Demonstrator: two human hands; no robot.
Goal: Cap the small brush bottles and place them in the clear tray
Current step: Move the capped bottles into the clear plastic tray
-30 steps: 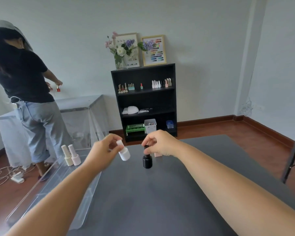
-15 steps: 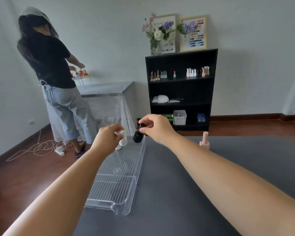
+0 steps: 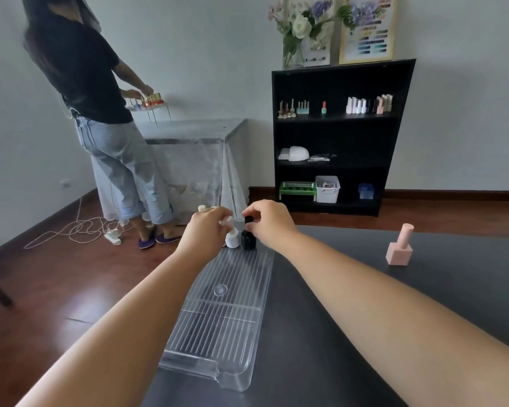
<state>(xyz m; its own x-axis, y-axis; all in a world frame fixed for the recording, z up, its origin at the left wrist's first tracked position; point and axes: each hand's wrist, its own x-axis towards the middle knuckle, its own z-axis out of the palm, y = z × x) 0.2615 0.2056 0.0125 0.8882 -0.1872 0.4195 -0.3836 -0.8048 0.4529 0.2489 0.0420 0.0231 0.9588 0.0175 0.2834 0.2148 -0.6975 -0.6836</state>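
Observation:
A long clear ribbed tray [image 3: 218, 318] lies on the dark table, along its left edge. At the tray's far end my left hand [image 3: 209, 230] grips a white brush bottle [image 3: 232, 240] by its cap. Right beside it my right hand [image 3: 269, 223] pinches the cap of a black brush bottle [image 3: 248, 239]. Both bottles are upright and low over the tray's far end; whether they touch its floor I cannot tell. A cream cap [image 3: 202, 208] of another bottle shows behind my left hand. A pink capped bottle [image 3: 399, 248] stands alone on the table to the right.
The dark table [image 3: 365, 333] spreads to the right of the tray. A person in a black shirt and jeans [image 3: 106, 113] stands at a covered table at the back left. A black shelf [image 3: 338, 136] with bottles and bins stands against the far wall. Cables lie on the wooden floor.
Both hands have come down to the tray's far end with their bottles, which now stand upright side by side. The view has turned left and down.

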